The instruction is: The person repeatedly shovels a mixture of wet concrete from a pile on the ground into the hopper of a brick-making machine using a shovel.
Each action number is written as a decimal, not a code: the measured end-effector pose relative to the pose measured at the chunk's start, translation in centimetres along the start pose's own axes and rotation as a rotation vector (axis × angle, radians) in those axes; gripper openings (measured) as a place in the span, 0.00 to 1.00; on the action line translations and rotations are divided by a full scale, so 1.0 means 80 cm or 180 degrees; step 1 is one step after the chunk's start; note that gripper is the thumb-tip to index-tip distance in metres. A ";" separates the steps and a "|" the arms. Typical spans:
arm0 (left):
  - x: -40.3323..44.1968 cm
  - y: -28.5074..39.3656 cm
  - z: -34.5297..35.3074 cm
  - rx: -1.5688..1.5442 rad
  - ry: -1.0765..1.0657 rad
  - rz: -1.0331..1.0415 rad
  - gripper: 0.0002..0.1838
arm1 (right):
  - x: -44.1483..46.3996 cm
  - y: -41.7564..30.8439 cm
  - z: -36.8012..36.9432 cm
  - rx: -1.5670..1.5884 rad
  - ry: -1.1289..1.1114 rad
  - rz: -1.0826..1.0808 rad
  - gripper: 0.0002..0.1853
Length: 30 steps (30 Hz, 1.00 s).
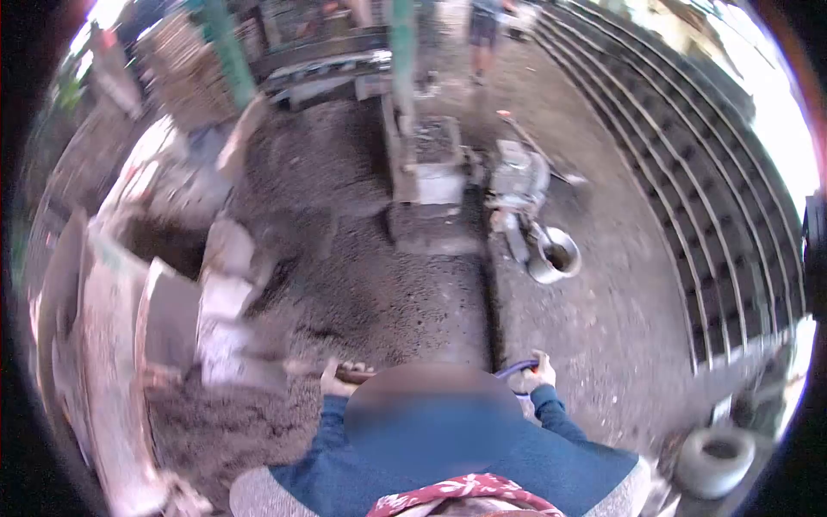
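A shovel (297, 368) lies across in front of my body. Its shaft runs through my left hand (336, 379), whose fingers are wrapped round it. To the left the shaft reaches a pale, smeared patch beside the concrete edge, where the blade cannot be made out clearly. My right hand (542, 374) is closed round a purple handle (515, 369); a blurred oval hides the stretch between the hands. Dark, loose sandy material (370, 284) covers the floor ahead of me, with more of it below the shaft at left (233, 431).
A white bucket (566, 269) stands beside a motor-like machine (517, 177) at right. Ahead are green posts (402, 60) and a box-like frame (439, 185). Concrete walls (112, 345) line the left. Stacked rows of blocks (680, 172) fill the right. Another person (484, 34) stands far ahead.
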State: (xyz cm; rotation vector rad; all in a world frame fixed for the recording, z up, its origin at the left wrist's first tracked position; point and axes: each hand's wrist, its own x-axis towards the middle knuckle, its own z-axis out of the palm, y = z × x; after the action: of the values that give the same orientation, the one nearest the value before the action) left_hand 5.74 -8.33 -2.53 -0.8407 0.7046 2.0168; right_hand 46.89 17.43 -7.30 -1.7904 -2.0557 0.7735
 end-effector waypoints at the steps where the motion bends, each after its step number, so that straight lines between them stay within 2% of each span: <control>1: 0.001 0.003 -0.017 -0.0054 -0.0263 0.0058 0.15 | -0.009 -0.012 -0.008 -0.0032 -0.0263 0.0223 0.33; 4: -0.024 0.013 -0.023 0.0150 -0.0930 0.0488 0.14 | -0.034 0.005 -0.015 0.0030 -0.0948 0.0066 0.48; 5: -0.029 0.016 -0.022 0.0281 -0.1047 0.0556 0.17 | -0.047 0.002 -0.024 0.0153 -0.1265 0.0182 0.44; 6: -0.024 0.021 -0.026 0.0319 -0.1306 0.0562 0.19 | -0.053 0.012 -0.026 0.0739 -0.1656 0.0709 0.44; 8: -0.021 0.025 -0.027 0.0355 -0.1718 0.0506 0.22 | -0.084 0.046 -0.020 0.0975 -0.1897 0.0696 0.38; 10: -0.025 0.024 -0.018 0.0386 -0.2020 0.0373 0.24 | -0.117 0.083 -0.014 0.0434 -0.1968 -0.0230 0.32; 11: -0.027 0.018 -0.011 0.0422 -0.1842 0.0369 0.25 | -0.138 0.105 -0.003 -0.0812 -0.1610 -0.1634 0.29; 12: -0.025 0.012 -0.011 0.0500 -0.1665 0.0352 0.25 | -0.172 0.124 0.018 0.0931 -0.1260 -0.0444 0.27; 13: -0.020 0.004 -0.013 0.0565 -0.1492 0.0336 0.26 | -0.192 0.092 -0.005 0.1615 -0.1376 0.0724 0.25; 14: -0.018 -0.007 -0.014 0.0661 -0.1368 0.0330 0.26 | -0.213 0.051 -0.034 0.2314 -0.1144 0.1930 0.24; 15: -0.029 -0.019 -0.008 0.0799 -0.1149 0.0285 0.25 | -0.219 0.088 -0.011 0.1507 -0.1341 0.1726 0.23; 17: -0.029 -0.039 -0.012 0.0944 -0.0858 -0.0023 0.22 | -0.250 0.132 0.000 -0.0062 -0.0948 0.0973 0.25; 19: -0.035 -0.055 -0.009 0.1145 -0.0869 -0.0189 0.15 | -0.276 0.158 -0.008 0.0412 -0.0797 0.1233 0.25; 20: -0.035 -0.060 -0.005 0.1276 -0.1027 -0.0355 0.13 | -0.281 0.202 0.008 0.1064 -0.1037 0.1311 0.21; 21: -0.034 -0.064 -0.002 0.1391 -0.1163 -0.0503 0.12 | -0.290 0.227 0.017 0.1760 -0.0929 0.1599 0.16; 23: -0.043 -0.070 0.019 0.1351 -0.1557 -0.0754 0.10 | -0.305 0.179 -0.035 0.1306 -0.0842 0.1748 0.11; 25: -0.051 -0.074 0.056 0.1327 -0.1714 -0.0899 0.07 | -0.313 0.146 -0.059 0.2492 -0.0625 0.2041 0.09; 26: -0.055 -0.073 0.078 0.1346 -0.1886 -0.0921 0.07 | -0.313 0.117 -0.073 0.2861 -0.0588 0.2269 0.11; 28: -0.053 -0.070 0.118 0.1304 -0.2215 -0.1023 0.07 | -0.319 0.142 -0.058 0.2091 -0.0417 0.1287 0.10; 30: -0.049 -0.064 0.163 0.1161 -0.2482 -0.1160 0.07 | -0.307 0.078 -0.089 0.0444 -0.0494 -0.0060 0.10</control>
State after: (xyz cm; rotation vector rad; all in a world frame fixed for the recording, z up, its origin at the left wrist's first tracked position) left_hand 7.81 1.89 7.66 0.0585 0.4006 1.6207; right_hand 60.22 -4.75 -2.29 -1.6805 -2.0535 1.0529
